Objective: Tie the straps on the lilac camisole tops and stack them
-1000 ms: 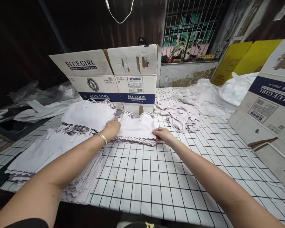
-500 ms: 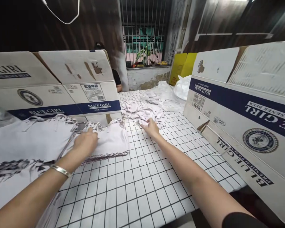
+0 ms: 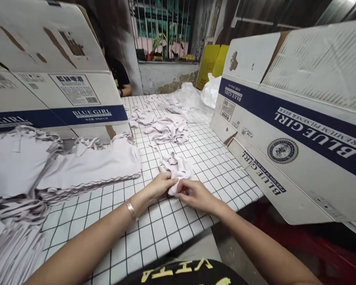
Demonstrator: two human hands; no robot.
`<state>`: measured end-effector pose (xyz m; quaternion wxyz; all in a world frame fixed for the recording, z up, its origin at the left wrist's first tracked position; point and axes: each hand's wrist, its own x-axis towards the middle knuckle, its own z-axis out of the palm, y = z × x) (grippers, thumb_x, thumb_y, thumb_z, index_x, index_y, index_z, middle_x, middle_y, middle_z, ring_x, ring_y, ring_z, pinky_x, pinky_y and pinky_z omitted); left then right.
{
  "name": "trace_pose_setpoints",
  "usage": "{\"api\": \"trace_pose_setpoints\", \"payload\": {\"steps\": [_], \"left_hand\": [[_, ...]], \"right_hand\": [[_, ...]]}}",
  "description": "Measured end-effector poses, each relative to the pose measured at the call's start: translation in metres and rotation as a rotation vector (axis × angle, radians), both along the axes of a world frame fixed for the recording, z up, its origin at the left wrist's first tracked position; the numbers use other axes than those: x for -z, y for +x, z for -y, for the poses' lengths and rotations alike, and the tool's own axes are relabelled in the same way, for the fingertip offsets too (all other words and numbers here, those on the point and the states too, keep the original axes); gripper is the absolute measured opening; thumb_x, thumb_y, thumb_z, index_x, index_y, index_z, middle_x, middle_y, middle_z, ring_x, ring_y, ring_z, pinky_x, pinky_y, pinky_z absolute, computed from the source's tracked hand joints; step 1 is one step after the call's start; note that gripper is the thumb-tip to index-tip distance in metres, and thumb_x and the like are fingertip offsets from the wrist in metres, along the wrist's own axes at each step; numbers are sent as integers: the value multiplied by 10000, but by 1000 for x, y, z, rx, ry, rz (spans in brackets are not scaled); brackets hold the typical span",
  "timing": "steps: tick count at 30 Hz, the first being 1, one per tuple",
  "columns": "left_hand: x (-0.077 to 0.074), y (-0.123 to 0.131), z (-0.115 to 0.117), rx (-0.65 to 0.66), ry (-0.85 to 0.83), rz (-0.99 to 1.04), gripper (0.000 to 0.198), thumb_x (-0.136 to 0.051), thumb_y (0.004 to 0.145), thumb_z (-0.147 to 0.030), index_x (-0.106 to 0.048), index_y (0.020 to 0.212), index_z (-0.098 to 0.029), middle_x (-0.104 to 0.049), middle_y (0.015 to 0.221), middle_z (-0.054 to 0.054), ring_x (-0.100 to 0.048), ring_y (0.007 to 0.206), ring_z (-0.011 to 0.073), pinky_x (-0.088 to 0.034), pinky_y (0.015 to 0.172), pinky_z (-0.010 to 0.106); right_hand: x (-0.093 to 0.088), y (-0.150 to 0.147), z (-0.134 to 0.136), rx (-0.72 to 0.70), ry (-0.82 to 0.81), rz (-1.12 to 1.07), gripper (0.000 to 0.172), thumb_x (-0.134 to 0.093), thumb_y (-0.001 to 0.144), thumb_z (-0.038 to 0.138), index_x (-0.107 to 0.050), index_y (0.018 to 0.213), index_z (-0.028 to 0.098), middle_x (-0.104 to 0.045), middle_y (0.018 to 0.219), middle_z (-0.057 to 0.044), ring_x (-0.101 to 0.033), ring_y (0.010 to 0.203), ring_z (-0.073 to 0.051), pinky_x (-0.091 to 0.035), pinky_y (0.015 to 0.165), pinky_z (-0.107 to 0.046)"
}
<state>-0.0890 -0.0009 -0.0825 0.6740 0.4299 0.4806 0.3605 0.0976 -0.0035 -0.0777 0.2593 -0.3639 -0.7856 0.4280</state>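
A crumpled pale pinkish-white fabric piece (image 3: 178, 164) lies near the table's front edge, gripped from both sides. My left hand (image 3: 160, 186) pinches its left side between thumb and fingers. Close against it, my right hand (image 3: 194, 194) pinches the near right edge, fingers curled. Beyond them is a loose heap of similar fabric pieces (image 3: 166, 128). To the left, a flat stack of folded pale fabric (image 3: 91, 166) has dark wavy edges, with thin straps bunched at its back.
White cartons with blue bands stand at the left (image 3: 97, 91) and right (image 3: 284, 114) of the grid-patterned table (image 3: 154, 225). More fabric stacks (image 3: 14, 241) fill the left side. Clear plastic bags (image 3: 192, 99) lie at the back. Another person's arm (image 3: 126, 90) shows behind the left carton.
My left hand has left the folded stack and joined my right. My right hand has come back from the heap toward me, and both now hold a fabric piece. The view has tilted down.
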Motion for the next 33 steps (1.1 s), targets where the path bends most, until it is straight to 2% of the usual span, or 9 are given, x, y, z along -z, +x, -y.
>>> {"api": "trace_pose_setpoints", "payload": {"steps": [5, 9, 11, 15, 19, 22, 26, 29, 33], "left_hand": [[-2, -22, 53, 192, 167, -524, 418, -580, 794, -554, -609, 910, -153, -615, 815, 51, -557, 728, 185, -427, 623, 281], [0, -23, 82, 151, 571, -893, 689, -736, 674, -452, -485, 1270, -215, -561, 1154, 110, -541, 1018, 284, -459, 834, 405], [5, -21, 89, 210, 701, -948, 424, -618, 807, -353, -549, 1201, -212, -578, 1108, 102, -544, 1002, 266, -447, 868, 428], [8, -28, 88, 157, 720, -765, 276, -418, 938, -334, -648, 906, -184, -601, 1019, 94, -555, 975, 218, -446, 878, 373], [-1, -36, 78, 9, 269, -291, 377, -491, 875, -527, -560, 834, -159, -579, 792, 31, -544, 721, 147, -460, 667, 272], [-13, -35, 70, -54, 61, -41, 401, -574, 811, -543, -515, 889, -154, -557, 742, 4, -507, 611, 107, -425, 564, 229], [-29, -26, 64, 56, 232, -249, 269, -653, 765, -318, -513, 949, -181, -577, 808, -1, -542, 669, 125, -443, 598, 241], [-33, -10, 76, -121, 616, -596, 110, -543, 767, -150, -541, 871, -186, -572, 870, 22, -548, 824, 165, -460, 747, 294], [-29, 9, 104, 63, 821, -681, 202, -509, 758, -117, -599, 921, -193, -587, 901, 54, -550, 842, 185, -452, 743, 305]], "right_hand": [[1, 59, 4, 313, 20, -17, 59, -594, 835, 257, -611, 880, 222, -619, 891, -24, -565, 814, -162, -457, 754, -289], [4, 51, -11, 172, 118, 14, 85, -584, 842, 232, -639, 906, 230, -614, 954, -40, -555, 880, -179, -446, 811, -317], [9, 35, -18, 34, 194, 96, 146, -623, 810, 196, -663, 942, 245, -619, 1020, -42, -539, 976, -198, -412, 896, -352], [19, 13, -36, -47, 195, 270, 135, -688, 736, 159, -686, 858, 219, -642, 951, -37, -537, 953, -207, -381, 906, -366], [23, 17, -44, 85, -55, 224, 56, -606, 792, 223, -637, 779, 178, -622, 787, -5, -541, 750, -151, -415, 721, -278], [17, 19, -42, 69, -40, 132, 203, -610, 774, 204, -636, 975, 205, -645, 967, -12, -532, 751, -133, -430, 729, -275], [5, 8, -31, 82, 58, 76, 305, -674, 729, 184, -637, 1030, 223, -634, 1078, -40, -559, 830, -147, -452, 766, -291], [-3, 2, -12, 286, -162, -15, 254, -579, 849, 424, -617, 825, 174, -635, 761, -39, -567, 635, -142, -457, 584, -271], [-2, 7, 20, 15, -712, -165, 347, -675, 778, 490, -596, 781, 152, -633, 650, -24, -594, 527, -129, -485, 507, -251]]}}
